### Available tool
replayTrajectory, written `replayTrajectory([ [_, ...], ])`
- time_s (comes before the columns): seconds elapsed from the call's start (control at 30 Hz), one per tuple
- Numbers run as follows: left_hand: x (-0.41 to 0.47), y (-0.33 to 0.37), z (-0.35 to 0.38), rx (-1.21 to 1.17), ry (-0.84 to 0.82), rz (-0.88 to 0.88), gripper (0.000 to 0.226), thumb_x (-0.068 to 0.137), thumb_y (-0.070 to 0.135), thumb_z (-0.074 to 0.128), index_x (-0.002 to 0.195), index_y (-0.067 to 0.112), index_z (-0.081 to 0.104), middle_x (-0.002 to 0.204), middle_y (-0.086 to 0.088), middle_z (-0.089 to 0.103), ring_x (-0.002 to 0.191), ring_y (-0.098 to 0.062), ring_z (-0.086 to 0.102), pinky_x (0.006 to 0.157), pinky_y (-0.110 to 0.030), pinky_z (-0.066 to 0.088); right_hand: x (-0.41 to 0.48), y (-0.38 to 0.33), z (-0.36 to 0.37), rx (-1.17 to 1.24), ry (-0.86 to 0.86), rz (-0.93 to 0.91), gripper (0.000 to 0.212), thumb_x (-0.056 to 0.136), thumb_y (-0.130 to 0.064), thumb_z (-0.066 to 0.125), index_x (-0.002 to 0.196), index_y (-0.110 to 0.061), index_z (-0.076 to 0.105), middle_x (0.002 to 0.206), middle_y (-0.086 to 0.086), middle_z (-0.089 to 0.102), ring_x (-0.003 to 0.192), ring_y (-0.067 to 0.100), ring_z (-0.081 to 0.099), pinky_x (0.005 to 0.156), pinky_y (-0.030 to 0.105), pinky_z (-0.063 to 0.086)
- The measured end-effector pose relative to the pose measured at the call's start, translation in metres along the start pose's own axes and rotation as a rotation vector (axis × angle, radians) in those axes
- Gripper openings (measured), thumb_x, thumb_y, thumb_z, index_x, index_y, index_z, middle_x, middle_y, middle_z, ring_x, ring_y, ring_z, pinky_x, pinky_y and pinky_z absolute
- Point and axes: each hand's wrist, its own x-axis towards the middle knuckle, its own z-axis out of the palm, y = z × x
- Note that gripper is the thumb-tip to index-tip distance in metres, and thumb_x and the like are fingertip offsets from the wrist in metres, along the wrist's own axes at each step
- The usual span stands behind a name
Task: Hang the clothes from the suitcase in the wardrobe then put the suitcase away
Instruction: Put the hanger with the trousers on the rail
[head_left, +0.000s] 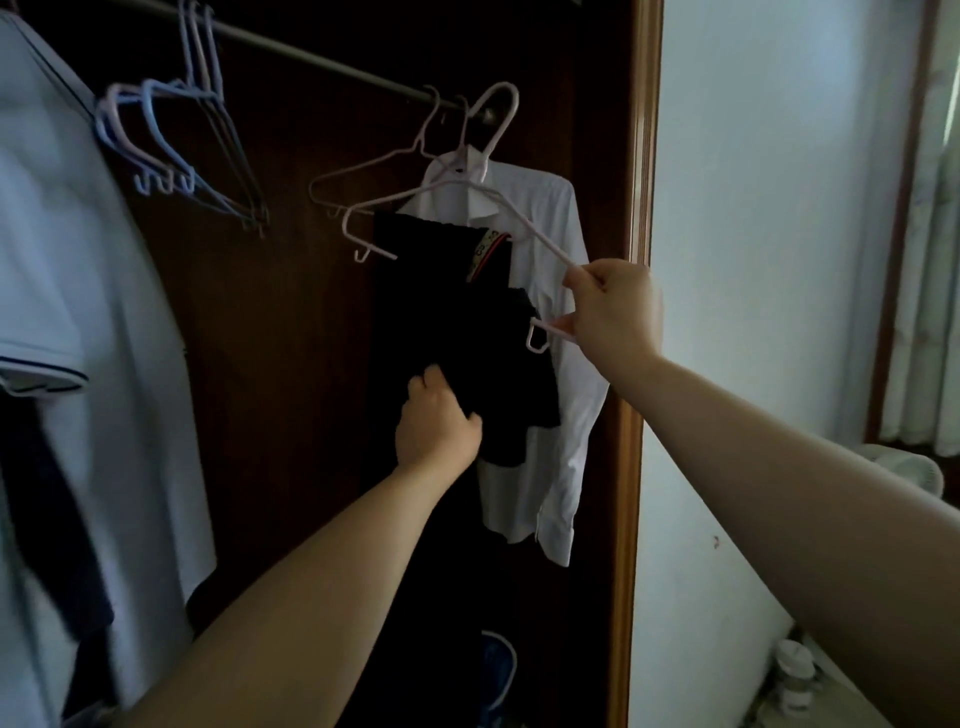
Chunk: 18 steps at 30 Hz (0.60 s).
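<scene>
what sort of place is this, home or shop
Probably a home bedroom: a wooden wardrobe with a clothes rail, empty hangers and a white shirt, plus a curtain at right. The left hand grips a black garment, the right hand a pink hanger.

The hanger (543, 238) that my right hand (618, 312) pinches is thin pale pink plastic, smooth with a slight sheen. The black garment (447, 312) that my left hand (436, 421) grips is matt cloth with a patterned woven band at its top edge. The white shirt (556, 218) behind it is smooth, crisp cloth. The rail (322, 57) looks like dull grey metal. The wardrobe frame (631, 364) is brown wood, glossy with varnish. The wall (779, 208) is matt paint.
</scene>
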Motion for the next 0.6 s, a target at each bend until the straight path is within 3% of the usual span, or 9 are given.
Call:
replayTrajectory([
  [0.07,-0.004,-0.004,-0.006,-0.097,-0.059,-0.043,0.036,0.094,0.026,0.054,0.128,0.011,0.052,0.11,-0.007,0.06,0.092,-0.025,0.062,0.07,-0.033,0.053,-0.002,-0.003,-0.008,-0.009,0.012,0.021,0.029,0.096,-0.02,0.052,0.086,0.001,0.068,0.069,0.007,0.069,0.051,0.011,0.069,0.048,0.027,0.053],
  [0.1,-0.005,-0.002,-0.011,-0.149,-0.059,-0.029,0.031,0.096,0.024,0.052,0.123,0.011,0.056,0.104,-0.006,0.062,0.087,-0.023,0.063,0.067,-0.032,0.052,-0.004,-0.004,-0.014,-0.017,0.012,0.031,0.028,0.096,-0.02,0.051,0.086,0.0,0.068,0.073,0.006,0.07,0.051,0.011,0.069,0.047,0.025,0.052],
  [0.23,-0.009,0.033,-0.041,-0.255,0.033,0.039,0.023,0.095,0.021,0.051,0.113,0.014,0.062,0.096,-0.003,0.064,0.083,-0.021,0.062,0.076,-0.035,0.055,-0.013,-0.003,-0.035,-0.088,-0.038,0.027,0.029,0.096,-0.021,0.049,0.086,-0.002,0.068,0.083,0.01,0.071,0.06,0.021,0.071,0.058,0.04,0.058],
  [0.3,-0.011,0.055,-0.052,-0.19,0.065,0.049,0.017,0.093,0.018,0.05,0.102,0.013,0.063,0.089,-0.002,0.062,0.082,-0.022,0.061,0.073,-0.035,0.052,-0.023,-0.002,-0.045,-0.16,-0.09,-0.002,0.03,0.094,-0.024,0.049,0.082,-0.003,0.068,0.077,0.011,0.07,0.063,0.026,0.07,0.062,0.047,0.058],
  [0.4,-0.018,0.079,-0.053,-0.015,0.124,0.16,0.013,0.089,0.015,0.054,0.087,0.007,0.063,0.076,-0.003,0.059,0.073,-0.025,0.058,0.058,-0.029,0.039,-0.044,-0.003,-0.054,-0.243,-0.176,-0.064,0.029,0.094,-0.027,0.05,0.079,-0.009,0.068,0.073,0.007,0.069,0.063,0.025,0.069,0.06,0.046,0.057],
  [0.6,-0.054,0.113,-0.034,0.141,0.112,0.27,0.015,0.087,0.019,0.059,0.095,0.013,0.07,0.091,-0.006,0.067,0.084,-0.025,0.064,0.063,-0.03,0.041,-0.065,-0.009,-0.076,-0.277,-0.193,-0.135,0.029,0.093,-0.026,0.052,0.078,-0.007,0.069,0.072,0.008,0.067,0.064,0.024,0.066,0.061,0.045,0.056],
])
